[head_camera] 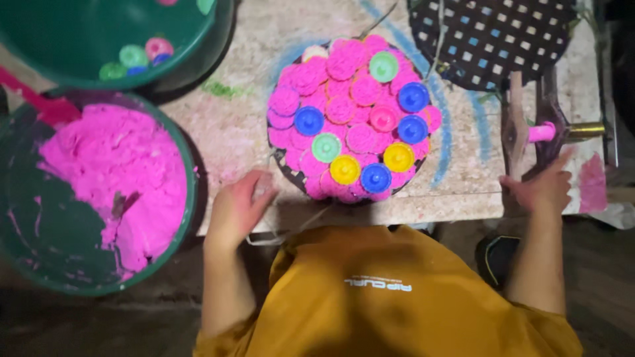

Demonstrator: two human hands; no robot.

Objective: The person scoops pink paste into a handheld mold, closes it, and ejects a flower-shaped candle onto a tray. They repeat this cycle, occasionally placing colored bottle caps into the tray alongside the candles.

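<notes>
A pale speckled stone slab (231,125) streaked with blue chalk lines serves as the work table. Left of the slab stands a big green plastic tub (40,244) heaped with bright pink paste (119,172); behind that tub, at the slab's far left corner, a second green tub (99,39) holds a few small coloured caps. On the slab's middle sits a round dark woven tray (281,158) packed with pink moulded discs (360,89) and round plastic moulds in blue, green, yellow and pink (375,177). A second dark lattice tray (489,39), bare, lies at the slab's far right. At the slab's right edge stands a metal press with a pink handle (542,132).

The left hand (238,205) rests at the slab's near edge, just beside the filled tray, fingers loosely curled, touching a thin string. The right hand (542,188) lies spread on the base of the press, gripping nothing.
</notes>
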